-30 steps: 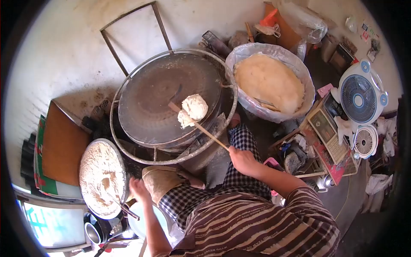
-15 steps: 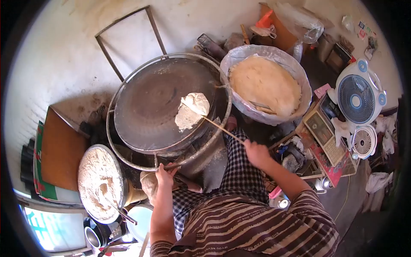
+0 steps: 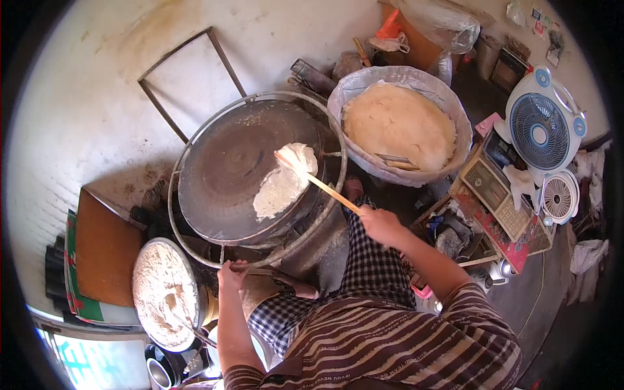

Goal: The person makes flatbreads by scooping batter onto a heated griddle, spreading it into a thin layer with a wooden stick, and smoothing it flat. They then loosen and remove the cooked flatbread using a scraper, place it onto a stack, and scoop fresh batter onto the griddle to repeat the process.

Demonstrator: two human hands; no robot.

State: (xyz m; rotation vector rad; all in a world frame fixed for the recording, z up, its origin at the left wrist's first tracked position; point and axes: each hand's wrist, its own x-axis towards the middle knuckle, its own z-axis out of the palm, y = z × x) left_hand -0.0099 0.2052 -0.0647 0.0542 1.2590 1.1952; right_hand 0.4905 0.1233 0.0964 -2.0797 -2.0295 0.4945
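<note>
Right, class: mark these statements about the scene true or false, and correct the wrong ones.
1. The right hand grips the stick. True.
2. Dough lies on the griddle. True.
3. The dough covers the whole griddle. False: it covers only part.
4. The left hand is beside the fan. False: the left hand is by the ring around the griddle.
5. Plastic lines the tub. True.
</note>
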